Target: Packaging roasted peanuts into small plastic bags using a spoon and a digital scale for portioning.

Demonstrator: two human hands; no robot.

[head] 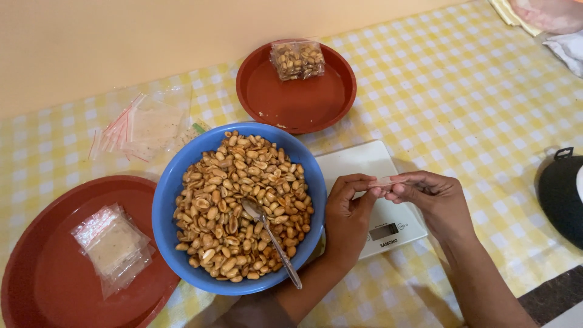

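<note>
My left hand [347, 220] and my right hand [436, 200] meet above a white kitchen scale [364, 164], both pinching a small clear plastic bag [387, 181] by its top edge. The bag looks flat and I cannot tell if anything is inside. Left of my hands stands a blue bowl [167, 200] full of roasted peanuts [231, 200], with a metal spoon [270, 234] resting in them, handle toward me.
A red plate [285, 103] at the back holds one filled peanut bag [297, 59]. A larger red plate [42, 273] at the left holds a stack of empty bags [114, 246]. More empty bags [143, 127] lie on the yellow checked cloth. A black object [562, 191] sits at the right edge.
</note>
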